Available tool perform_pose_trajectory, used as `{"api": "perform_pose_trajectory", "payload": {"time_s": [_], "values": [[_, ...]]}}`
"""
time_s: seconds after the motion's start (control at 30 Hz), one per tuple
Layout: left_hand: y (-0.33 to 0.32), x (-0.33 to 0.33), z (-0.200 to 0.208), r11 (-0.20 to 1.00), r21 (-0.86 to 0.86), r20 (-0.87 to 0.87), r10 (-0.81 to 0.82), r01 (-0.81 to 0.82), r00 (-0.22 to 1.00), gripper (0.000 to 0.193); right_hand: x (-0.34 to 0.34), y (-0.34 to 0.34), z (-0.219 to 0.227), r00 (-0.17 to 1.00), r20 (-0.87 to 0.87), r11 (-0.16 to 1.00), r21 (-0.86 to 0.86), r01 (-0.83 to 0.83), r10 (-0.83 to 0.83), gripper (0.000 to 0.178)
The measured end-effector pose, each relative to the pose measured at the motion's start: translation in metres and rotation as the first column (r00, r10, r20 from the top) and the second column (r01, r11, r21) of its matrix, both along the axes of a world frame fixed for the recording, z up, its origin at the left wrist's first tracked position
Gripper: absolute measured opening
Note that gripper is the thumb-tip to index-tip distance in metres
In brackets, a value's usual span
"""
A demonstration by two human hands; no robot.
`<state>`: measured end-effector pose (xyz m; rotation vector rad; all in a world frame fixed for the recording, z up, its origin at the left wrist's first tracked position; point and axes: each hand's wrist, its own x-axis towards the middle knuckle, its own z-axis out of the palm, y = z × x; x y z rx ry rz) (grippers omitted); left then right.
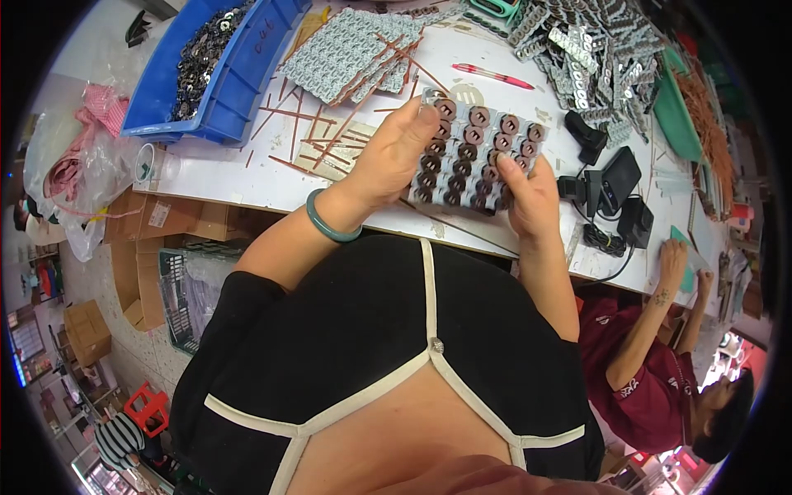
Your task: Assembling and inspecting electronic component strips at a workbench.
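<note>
Got my left hand (394, 157) and right hand (528, 198) both gripping this tray of brown rings (474, 157) by its edges, just above the desk (247, 177).

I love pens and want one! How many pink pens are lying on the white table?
1. The pink pen lies on the white table, beyond the hands, near the pile of grey strips. More could be hidden under piles.

Beyond your hands, the white worktable (247, 177) carries a blue plastic bin (235, 74), thin reddish-brown sticks (297, 124), patterned grey sheets (351, 54), a pink pen (492, 76) and, to your right, black power adapters (615, 194).
</note>
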<state>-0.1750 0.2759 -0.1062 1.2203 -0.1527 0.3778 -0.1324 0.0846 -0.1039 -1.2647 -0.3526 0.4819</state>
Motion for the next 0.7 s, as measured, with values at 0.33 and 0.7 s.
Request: {"api": "perform_pose_trajectory", "payload": {"time_s": [0.33, 0.7], "values": [[-0.009, -0.006, 0.011, 0.996, -0.074, -0.074, -0.063, 0.057, 0.995, 0.044, -0.002, 0.013, 0.005, 0.976, 0.215, 0.981, -0.19, 0.027, 0.015, 0.035], [-0.005, -0.003, 0.012, 0.989, -0.106, -0.228, -0.126, 0.105, 0.966, 0.035, -0.008, 0.029, 0.006, 0.98, 0.195, 0.986, -0.153, 0.067, -0.036, 0.025]]}}
